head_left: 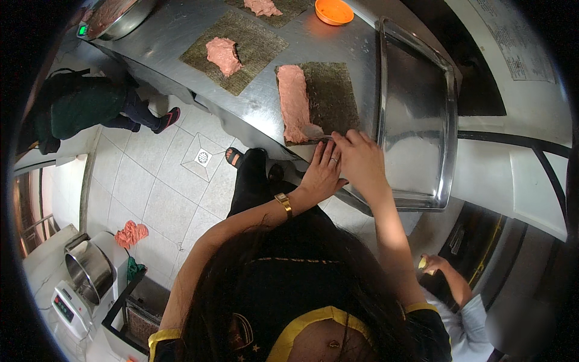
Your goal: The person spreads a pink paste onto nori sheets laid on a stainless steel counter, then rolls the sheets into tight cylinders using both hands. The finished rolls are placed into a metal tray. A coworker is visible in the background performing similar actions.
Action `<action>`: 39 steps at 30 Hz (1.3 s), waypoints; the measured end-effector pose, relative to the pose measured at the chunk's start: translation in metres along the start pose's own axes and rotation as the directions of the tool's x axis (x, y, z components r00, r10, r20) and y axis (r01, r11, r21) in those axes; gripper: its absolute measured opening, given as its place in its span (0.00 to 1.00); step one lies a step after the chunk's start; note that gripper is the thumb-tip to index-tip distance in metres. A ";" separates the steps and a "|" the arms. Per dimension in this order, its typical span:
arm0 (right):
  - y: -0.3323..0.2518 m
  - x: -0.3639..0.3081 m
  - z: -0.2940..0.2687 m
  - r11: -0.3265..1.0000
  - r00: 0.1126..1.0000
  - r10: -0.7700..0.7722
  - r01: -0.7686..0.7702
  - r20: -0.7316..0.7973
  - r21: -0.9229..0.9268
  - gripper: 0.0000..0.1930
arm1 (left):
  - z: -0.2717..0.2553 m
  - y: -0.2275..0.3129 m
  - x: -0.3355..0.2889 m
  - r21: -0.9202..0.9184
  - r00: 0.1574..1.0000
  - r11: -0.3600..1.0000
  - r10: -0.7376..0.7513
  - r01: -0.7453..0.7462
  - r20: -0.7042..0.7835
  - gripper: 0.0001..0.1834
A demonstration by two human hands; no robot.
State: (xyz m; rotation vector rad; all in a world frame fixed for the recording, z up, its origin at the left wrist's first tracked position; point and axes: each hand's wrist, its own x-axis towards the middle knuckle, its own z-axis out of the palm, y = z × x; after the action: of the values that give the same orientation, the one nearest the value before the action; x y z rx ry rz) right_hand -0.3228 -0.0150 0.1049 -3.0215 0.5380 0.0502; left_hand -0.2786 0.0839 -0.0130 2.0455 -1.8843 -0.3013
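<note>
A dark green seaweed sheet (333, 93) lies on the steel table right in front of me. Along its left side runs a long flattened strip of pink minced meat (294, 99). My right hand (363, 160) is closed round the handle of a spoon (312, 131), whose bowl rests at the near end of the meat. Beside it, my left hand (322, 174) has its fingers stretched out at the near edge of the sheet and table, holding nothing. Farther left, another seaweed sheet (250, 45) carries a lump of minced meat (224, 56).
An empty-looking metal tray (416, 120) stands to the right. An orange bowl (334, 11) sits at the far edge of the steel table (199, 90). A metal bowl (129, 21) is at far left. One person (84, 105) stands left; another person's hand (435, 263) is at lower right.
</note>
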 end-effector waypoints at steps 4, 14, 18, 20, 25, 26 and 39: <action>-0.019 -0.001 0.005 1.000 0.998 -0.003 0.004 0.062 -0.023 0.17 | 0.003 0.002 0.001 0.079 0.999 0.996 0.031 -0.030 -0.016 0.36; -0.031 -0.011 0.014 0.997 0.998 -0.059 0.060 0.033 -0.040 0.17 | -0.015 0.005 0.004 0.093 0.998 0.996 0.009 -0.004 -0.061 0.35; -0.025 -0.010 -0.006 0.997 0.998 -0.052 0.050 0.044 0.052 0.16 | -0.003 0.005 0.005 0.127 0.996 0.992 0.016 -0.005 -0.087 0.36; -0.022 -0.004 -0.015 0.994 0.999 -0.006 0.002 0.040 0.108 0.15 | 0.004 0.003 0.003 0.140 0.997 0.990 0.021 -0.010 -0.074 0.37; -0.013 -0.001 -0.011 0.998 1.000 -0.021 0.020 0.012 0.062 0.14 | 0.007 0.006 0.003 0.157 1.000 0.988 0.003 -0.003 0.001 0.39; -0.012 0.000 -0.008 0.998 0.998 -0.062 0.061 0.021 0.030 0.14 | 0.008 0.005 0.003 0.147 0.999 0.989 0.002 -0.009 0.045 0.39; -0.006 0.021 -0.017 0.995 0.994 -0.099 0.100 0.047 -0.021 0.17 | 0.014 0.001 0.002 0.075 0.999 0.996 0.040 -0.039 -0.017 0.44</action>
State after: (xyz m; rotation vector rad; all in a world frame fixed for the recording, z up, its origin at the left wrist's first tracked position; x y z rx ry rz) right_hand -0.3008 -0.0179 0.1215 -3.0564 0.3853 0.1213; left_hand -0.2850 0.0800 -0.0252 2.0489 -1.9498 -0.2039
